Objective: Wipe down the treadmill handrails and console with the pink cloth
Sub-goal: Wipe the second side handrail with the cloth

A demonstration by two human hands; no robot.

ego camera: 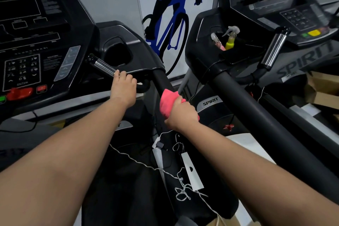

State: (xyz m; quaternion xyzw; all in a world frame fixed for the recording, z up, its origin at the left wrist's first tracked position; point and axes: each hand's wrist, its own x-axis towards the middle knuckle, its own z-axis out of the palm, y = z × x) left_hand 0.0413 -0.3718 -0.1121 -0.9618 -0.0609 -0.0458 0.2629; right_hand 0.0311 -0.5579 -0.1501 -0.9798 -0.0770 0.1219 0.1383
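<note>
My right hand (180, 113) grips the pink cloth (167, 101), which is wrapped around the black right handrail (161, 80) of the left treadmill. My left hand (123, 88) is curled round the lower end of the chrome pulse grip (102, 65) beside the console (33, 42). The console fills the upper left, with a keypad, a red stop button and a cup holder (117, 54) at its right side. The handrail below the cloth is hidden behind my right hand and forearm.
A second treadmill stands at right, its thick black handrail (256, 115) running close beside my right arm. Its cup holder holds a spray bottle (231, 37). White cords and tags (190, 172) hang between the machines. Cardboard boxes (322, 88) sit far right.
</note>
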